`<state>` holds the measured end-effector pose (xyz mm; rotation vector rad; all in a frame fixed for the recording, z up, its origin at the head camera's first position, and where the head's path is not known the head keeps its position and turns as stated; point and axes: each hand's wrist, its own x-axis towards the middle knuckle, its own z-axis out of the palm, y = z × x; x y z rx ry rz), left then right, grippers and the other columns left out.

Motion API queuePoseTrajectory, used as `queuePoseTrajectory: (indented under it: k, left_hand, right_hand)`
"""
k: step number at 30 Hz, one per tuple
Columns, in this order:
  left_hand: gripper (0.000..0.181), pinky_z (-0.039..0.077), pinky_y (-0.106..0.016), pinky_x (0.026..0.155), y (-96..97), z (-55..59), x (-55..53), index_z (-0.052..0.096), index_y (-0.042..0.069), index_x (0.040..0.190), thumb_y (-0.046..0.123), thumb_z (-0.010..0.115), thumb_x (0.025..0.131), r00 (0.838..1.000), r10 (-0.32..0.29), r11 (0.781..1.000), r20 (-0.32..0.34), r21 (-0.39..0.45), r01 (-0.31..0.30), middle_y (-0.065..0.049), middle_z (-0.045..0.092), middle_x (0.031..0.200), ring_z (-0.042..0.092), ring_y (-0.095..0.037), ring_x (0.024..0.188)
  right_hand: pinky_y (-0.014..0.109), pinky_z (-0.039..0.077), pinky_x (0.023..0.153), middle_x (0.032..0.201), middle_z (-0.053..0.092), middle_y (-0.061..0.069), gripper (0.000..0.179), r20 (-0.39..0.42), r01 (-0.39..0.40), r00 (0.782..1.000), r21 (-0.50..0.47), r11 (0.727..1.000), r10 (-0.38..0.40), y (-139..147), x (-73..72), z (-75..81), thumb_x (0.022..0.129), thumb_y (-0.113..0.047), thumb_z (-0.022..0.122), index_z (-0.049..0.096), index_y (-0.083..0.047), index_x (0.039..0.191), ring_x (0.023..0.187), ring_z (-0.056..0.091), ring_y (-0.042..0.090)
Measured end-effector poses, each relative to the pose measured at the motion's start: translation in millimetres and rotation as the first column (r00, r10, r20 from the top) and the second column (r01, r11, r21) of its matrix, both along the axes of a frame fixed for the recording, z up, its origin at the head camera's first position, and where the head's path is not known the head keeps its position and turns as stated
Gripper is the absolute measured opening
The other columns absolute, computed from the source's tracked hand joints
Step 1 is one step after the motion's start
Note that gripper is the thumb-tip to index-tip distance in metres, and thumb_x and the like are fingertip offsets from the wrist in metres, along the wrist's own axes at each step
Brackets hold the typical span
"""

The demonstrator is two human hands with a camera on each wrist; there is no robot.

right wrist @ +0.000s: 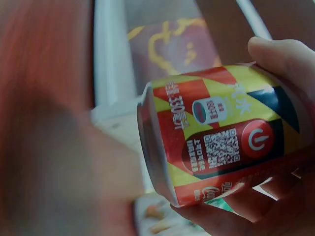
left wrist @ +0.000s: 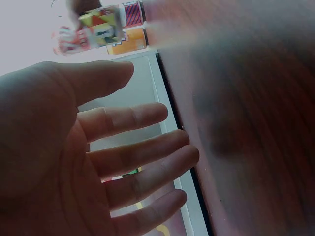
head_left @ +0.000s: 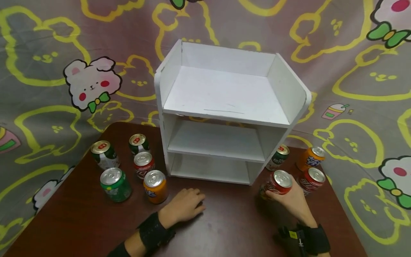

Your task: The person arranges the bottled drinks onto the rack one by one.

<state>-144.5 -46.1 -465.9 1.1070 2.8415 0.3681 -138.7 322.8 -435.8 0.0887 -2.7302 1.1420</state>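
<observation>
Head view: the right hand (head_left: 293, 201) grips a red can (head_left: 278, 182) before the right side of the white shelf (head_left: 221, 89); the step in hand looks like lifting it. The left hand (head_left: 183, 206) holds nothing.

Left wrist view: the left fingers (left wrist: 138, 151) are straight and released; the blurred can's height is hard to judge.

Right wrist view: fingers and thumb wrap the can, apparently off the tabletop (right wrist: 44, 64); moving on calls for a steady grip.
</observation>
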Motion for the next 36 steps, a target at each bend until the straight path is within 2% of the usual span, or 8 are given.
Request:
queuePoseTrajectory:
  k: [3,5,11,15,20,25,32,36]
  left_hand:
    - [0.03,0.049,-0.039,0.077,-0.7,1.9,0.1,0.065,0.014,0.109,0.037,0.061,0.091,1.0,0.003,1.0,0.005,-0.006,-0.002,-0.002,0.061,0.098,0.059,-0.017,0.088]
    - [0.029,0.049,-0.039,0.077,-1.1,2.8,0.5,0.065,0.014,0.108,0.037,0.061,0.091,1.0,0.003,1.0,0.011,-0.008,-0.003,-0.002,0.061,0.098,0.059,-0.018,0.088]
    - [0.028,0.048,-0.038,0.078,-3.2,3.6,0.9,0.065,0.014,0.106,0.037,0.061,0.091,1.0,0.011,1.0,0.007,-0.014,-0.011,-0.001,0.06,0.096,0.059,-0.018,0.088]
    - [0.027,0.048,-0.038,0.076,-3.3,4.0,1.4,0.065,0.014,0.104,0.037,0.062,0.09,1.0,0.003,1.0,0.001,-0.014,-0.003,-0.001,0.06,0.094,0.059,-0.018,0.085]
    - [0.026,0.048,-0.037,0.074,-2.0,3.2,2.3,0.065,0.014,0.103,0.037,0.061,0.091,1.0,-0.004,1.0,-0.007,-0.011,0.003,-0.001,0.06,0.093,0.059,-0.017,0.084]
    - [0.026,0.049,-0.037,0.074,-0.9,0.9,2.2,0.065,0.015,0.104,0.038,0.06,0.092,1.0,-0.018,1.0,0.007,-0.013,0.018,0.0,0.06,0.093,0.059,-0.016,0.084]
    - [0.022,0.048,-0.036,0.071,-1.4,1.0,1.8,0.064,0.016,0.097,0.037,0.061,0.091,0.999,-0.033,0.999,-0.015,0.001,0.033,0.001,0.059,0.089,0.059,-0.016,0.081]
    - [0.021,0.048,-0.036,0.07,-1.8,0.7,1.8,0.063,0.016,0.094,0.037,0.061,0.091,0.999,-0.04,0.999,-0.006,0.003,0.04,0.001,0.058,0.088,0.058,-0.015,0.079]
  right_hand:
    - [0.022,0.047,0.076,0.114,0.057,0.01,0.073,-0.061,-0.03,0.998,-0.009,0.999,0.03,-9.7,2.0,15.2,0.072,-0.022,0.084,0.043,-0.006,0.131,0.098,0.052,0.001]
    - [0.019,0.047,0.075,0.113,0.057,0.009,0.071,-0.096,-0.058,0.994,-0.033,0.998,0.054,-15.7,2.7,26.9,0.072,-0.017,0.084,0.044,-0.005,0.13,0.097,0.052,-0.001]
    - [0.014,0.044,0.076,0.112,0.058,0.009,0.073,-0.202,-0.056,0.978,-0.062,0.996,0.043,-37.5,5.8,63.4,0.068,-0.01,0.086,0.045,-0.004,0.128,0.097,0.053,-0.001]
    - [0.012,0.044,0.075,0.108,0.061,0.01,0.075,-0.293,-0.056,0.955,-0.024,0.998,0.047,-53.6,6.1,86.2,0.062,-0.01,0.089,0.048,-0.002,0.124,0.094,0.055,0.0]
    - [0.01,0.044,0.075,0.107,0.063,0.009,0.078,-0.375,-0.098,0.921,0.03,0.995,0.102,-71.4,2.0,107.7,0.059,-0.012,0.091,0.05,-0.001,0.124,0.093,0.058,0.007]
    - [0.011,0.046,0.072,0.105,0.064,0.009,0.076,-0.425,-0.132,0.893,0.068,0.989,0.148,-86.8,-4.1,124.9,0.058,-0.013,0.091,0.051,0.0,0.12,0.09,0.062,0.019]
    - [0.013,0.047,0.075,0.106,0.064,0.008,0.072,-0.48,-0.218,0.845,0.095,0.971,0.236,-104.1,-14.1,155.4,0.06,-0.011,0.089,0.051,0.001,0.12,0.091,0.063,0.021]
    - [0.019,0.049,0.076,0.108,0.064,0.007,0.071,-0.478,-0.238,0.841,0.098,0.966,0.255,-115.4,-18.8,176.5,0.063,-0.014,0.088,0.051,0.0,0.122,0.094,0.062,0.019]
